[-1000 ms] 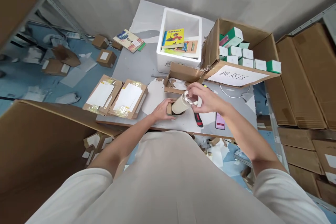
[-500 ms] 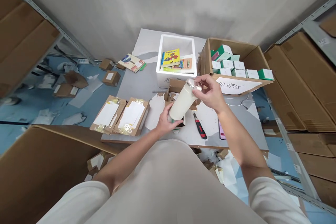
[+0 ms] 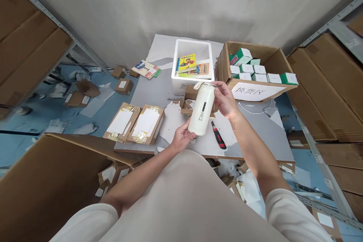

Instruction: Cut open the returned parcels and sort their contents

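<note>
A cream-white bottle point(image 3: 202, 109) with dark lettering and a pale strap loop at its top is tilted above the table, between both hands. My left hand point(image 3: 182, 136) is closed on its lower end. Around the top, by the metal-coloured rim, my right hand point(image 3: 225, 98) grips it. Behind the bottle lies a small opened cardboard box point(image 3: 187, 110), partly covered by it. To the right of the bottle a red and black utility knife point(image 3: 218, 136) rests on the table.
A white foam box point(image 3: 175, 83) with books stands at the back. Right of it, a large carton point(image 3: 227, 60) holds several green and white boxes. Two taped parcels point(image 3: 146, 124) lie on the left of the table point(image 3: 261, 128). Another big carton point(image 3: 76, 166) is at the lower left.
The bottle has been turned, so its lettering and strap now show. My right hand has shifted from over the cap to the side of the top. The view has moved slightly.
</note>
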Available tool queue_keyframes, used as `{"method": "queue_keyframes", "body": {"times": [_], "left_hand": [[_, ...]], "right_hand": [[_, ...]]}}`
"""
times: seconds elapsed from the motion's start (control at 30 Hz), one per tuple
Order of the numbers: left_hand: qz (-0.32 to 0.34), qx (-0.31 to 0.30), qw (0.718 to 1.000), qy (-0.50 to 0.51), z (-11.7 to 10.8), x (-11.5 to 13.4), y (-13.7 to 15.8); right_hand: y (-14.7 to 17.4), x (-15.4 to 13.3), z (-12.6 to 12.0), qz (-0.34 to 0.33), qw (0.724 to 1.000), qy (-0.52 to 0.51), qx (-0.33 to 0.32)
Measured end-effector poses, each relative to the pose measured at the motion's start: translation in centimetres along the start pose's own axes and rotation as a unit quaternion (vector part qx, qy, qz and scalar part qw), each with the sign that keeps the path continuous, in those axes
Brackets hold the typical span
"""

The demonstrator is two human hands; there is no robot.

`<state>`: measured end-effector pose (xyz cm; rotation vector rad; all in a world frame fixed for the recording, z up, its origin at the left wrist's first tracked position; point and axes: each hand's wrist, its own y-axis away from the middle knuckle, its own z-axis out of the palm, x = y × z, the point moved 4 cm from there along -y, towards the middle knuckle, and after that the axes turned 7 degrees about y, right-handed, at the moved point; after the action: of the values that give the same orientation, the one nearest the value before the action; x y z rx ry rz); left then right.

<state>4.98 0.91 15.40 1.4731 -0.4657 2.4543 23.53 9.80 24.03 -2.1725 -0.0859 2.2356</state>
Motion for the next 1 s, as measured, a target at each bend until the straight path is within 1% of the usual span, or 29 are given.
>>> {"method": "queue_keyframes", "body": {"times": [0.07, 0.13, 0.2, 0.27, 0.33, 0.4, 0.53, 0.63, 0.7, 0.77, 0.8, 0.9, 0.93, 1.0], "left_hand": [[-0.026, 0.061, 0.997, 0.043, -0.1, -0.4, 0.4], [-0.054, 0.113, 0.988, 0.092, 0.0, -0.8, 0.8], [-0.082, 0.143, 0.978, 0.13, 0.3, -1.1, 1.2], [-0.104, 0.156, 0.97, 0.152, 0.6, -1.3, 1.4], [-0.115, 0.164, 0.966, 0.164, 0.7, -1.3, 1.5], [-0.115, 0.16, 0.966, 0.167, 0.7, -1.3, 1.6], [-0.091, 0.129, 0.98, 0.119, 0.8, -0.9, 1.6], [-0.08, 0.154, 0.981, 0.083, 0.5, -0.8, 1.7], [-0.085, 0.172, 0.976, 0.103, 0.3, -0.8, 1.9], [-0.103, 0.166, 0.971, 0.141, 0.1, -0.8, 2.0], [-0.115, 0.159, 0.968, 0.157, 0.0, -0.8, 2.1], [-0.145, 0.151, 0.963, 0.168, -0.3, -0.9, 2.3], [-0.149, 0.154, 0.963, 0.165, -0.4, -0.9, 2.3], [-0.146, 0.162, 0.962, 0.162, -0.6, -0.8, 2.3]], "right_hand": [[0.2, -0.1, 0.0, -0.018, 0.999, 0.0, 0.026], [0.7, -0.3, 0.0, -0.04, 0.999, -0.008, 0.03], [1.2, -0.4, 0.1, -0.05, 0.998, -0.025, 0.008], [1.8, -0.4, 0.1, -0.042, 0.998, -0.034, -0.011], [2.3, -0.1, -0.1, -0.03, 0.999, -0.037, -0.007], [2.5, 0.2, -0.3, -0.023, 0.999, -0.039, 0.014], [2.4, 0.9, -0.5, -0.03, 0.997, -0.036, 0.064], [2.4, 1.0, -0.5, -0.049, 0.995, -0.013, 0.081], [2.5, 0.6, -0.7, -0.075, 0.993, 0.013, 0.087], [2.6, -0.1, -1.0, -0.103, 0.991, 0.039, 0.081], [2.7, -0.5, -1.1, -0.112, 0.99, 0.047, 0.067], [3.0, -1.6, -0.8, -0.107, 0.993, 0.04, 0.003], [3.1, -1.8, -0.6, -0.103, 0.994, 0.032, -0.009], [3.1, -2.1, -0.3, -0.104, 0.994, 0.018, -0.004]]}}
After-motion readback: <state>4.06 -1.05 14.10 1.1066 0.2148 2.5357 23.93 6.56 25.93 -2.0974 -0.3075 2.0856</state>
